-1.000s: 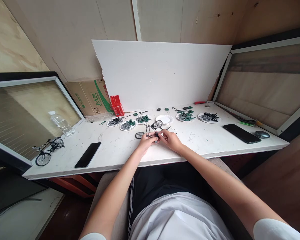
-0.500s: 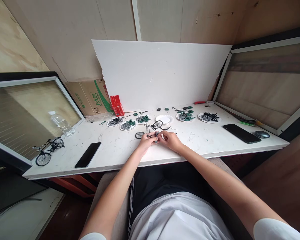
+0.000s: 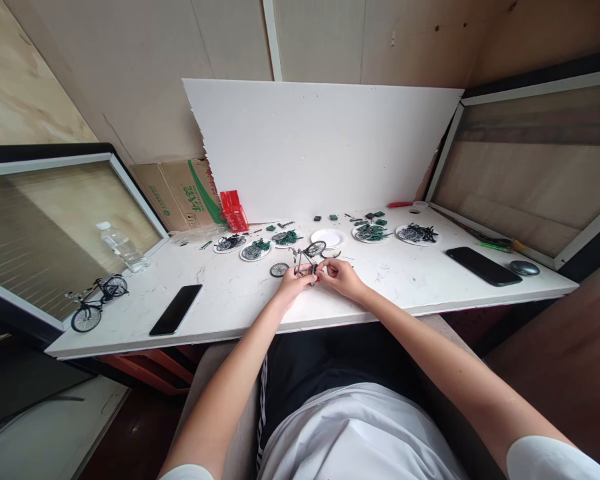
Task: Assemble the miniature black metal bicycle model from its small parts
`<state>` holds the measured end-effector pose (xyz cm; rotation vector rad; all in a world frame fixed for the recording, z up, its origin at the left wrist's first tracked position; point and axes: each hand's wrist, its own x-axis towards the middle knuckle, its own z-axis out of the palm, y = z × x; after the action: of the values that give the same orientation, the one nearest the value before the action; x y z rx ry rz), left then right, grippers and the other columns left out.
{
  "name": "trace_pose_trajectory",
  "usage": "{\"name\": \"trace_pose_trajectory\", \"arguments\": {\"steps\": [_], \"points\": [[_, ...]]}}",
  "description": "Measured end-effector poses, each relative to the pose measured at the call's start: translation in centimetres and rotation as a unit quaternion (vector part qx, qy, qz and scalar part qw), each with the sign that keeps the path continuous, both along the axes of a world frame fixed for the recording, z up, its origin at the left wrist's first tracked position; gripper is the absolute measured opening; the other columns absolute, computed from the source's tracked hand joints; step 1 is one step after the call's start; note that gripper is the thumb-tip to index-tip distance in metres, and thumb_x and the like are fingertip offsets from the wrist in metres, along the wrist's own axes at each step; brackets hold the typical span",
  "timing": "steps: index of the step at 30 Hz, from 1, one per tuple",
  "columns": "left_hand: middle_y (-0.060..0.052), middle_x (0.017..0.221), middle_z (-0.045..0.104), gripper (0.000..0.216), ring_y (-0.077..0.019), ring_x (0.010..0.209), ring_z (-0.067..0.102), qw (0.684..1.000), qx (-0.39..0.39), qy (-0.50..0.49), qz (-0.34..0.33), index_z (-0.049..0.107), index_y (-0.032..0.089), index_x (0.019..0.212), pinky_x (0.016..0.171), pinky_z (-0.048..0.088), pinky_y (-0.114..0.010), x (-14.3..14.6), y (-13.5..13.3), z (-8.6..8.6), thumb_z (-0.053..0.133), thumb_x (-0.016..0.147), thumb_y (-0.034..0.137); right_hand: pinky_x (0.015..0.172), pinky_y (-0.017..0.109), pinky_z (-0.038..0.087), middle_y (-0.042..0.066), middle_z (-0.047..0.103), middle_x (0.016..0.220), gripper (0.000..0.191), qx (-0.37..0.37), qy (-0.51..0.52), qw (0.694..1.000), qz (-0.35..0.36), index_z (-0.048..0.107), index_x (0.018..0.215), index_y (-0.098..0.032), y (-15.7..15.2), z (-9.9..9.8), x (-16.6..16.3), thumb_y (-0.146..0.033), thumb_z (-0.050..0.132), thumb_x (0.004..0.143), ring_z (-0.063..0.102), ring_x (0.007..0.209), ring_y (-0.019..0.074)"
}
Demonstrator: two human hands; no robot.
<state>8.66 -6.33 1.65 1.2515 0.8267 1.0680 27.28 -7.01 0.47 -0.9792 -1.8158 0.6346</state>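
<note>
My left hand [image 3: 294,281] is closed at the front of the table, its fingertips gripping a small black model bicycle [image 3: 308,252]. One spoked wheel of it points up and away; another spoked wheel [image 3: 279,270] shows to the left of the hand. My right hand [image 3: 343,278] is pinched close against the left fingertips, beside a dark part of the model. Whatever the right fingers hold is too small and covered to make out. Just behind the right hand lies a thin black curved piece [image 3: 331,255].
Behind the hands stand a white paper plate [image 3: 329,238] and several plates of black, grey and green parts, such as one plate [image 3: 257,259]. Phones [image 3: 176,310] [image 3: 483,266] lie at both sides. A complete-looking model bicycle [image 3: 97,301] and a bottle [image 3: 123,247] stand left.
Both hands keep almost the same place; the right fingers have shifted slightly at the model. The dark part between the fingertips shows a little more now.
</note>
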Motion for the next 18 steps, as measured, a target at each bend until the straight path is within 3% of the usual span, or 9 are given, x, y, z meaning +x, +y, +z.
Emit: {"name": "trace_pose_trajectory", "arguments": {"steps": [6, 18], "points": [[-0.009, 0.087, 0.075, 0.028, -0.016, 0.077, 0.068, 1.0, 0.003, 0.002, 0.001, 0.075, 0.012, 0.096, 0.083, 0.057, -0.034, 0.1, -0.23, 0.22, 0.081, 0.07, 0.016, 0.051, 0.026, 0.026, -0.001, 0.055, 0.059, 0.041, -0.023, 0.015, 1.0, -0.007, 0.072, 0.093, -0.018, 0.12, 0.29, 0.04, -0.058, 0.063, 0.088, 0.031, 0.053, 0.0119], [-0.007, 0.083, 0.075, 0.032, -0.0137, 0.071, 0.065, 1.0, -0.004, 0.0, 0.006, 0.076, 0.012, 0.099, 0.076, 0.054, -0.03, 0.23, -0.6, 0.7, 0.081, 0.067, 0.014, 0.053, 0.027, 0.025, -0.004, 0.049, 0.058, 0.035, -0.027, 0.029, 0.999, -0.014, 0.073, 0.092, -0.018, -0.01, 0.42, 0.05, -0.052, 0.066, 0.086, 0.029, 0.054, 0.011]]}}
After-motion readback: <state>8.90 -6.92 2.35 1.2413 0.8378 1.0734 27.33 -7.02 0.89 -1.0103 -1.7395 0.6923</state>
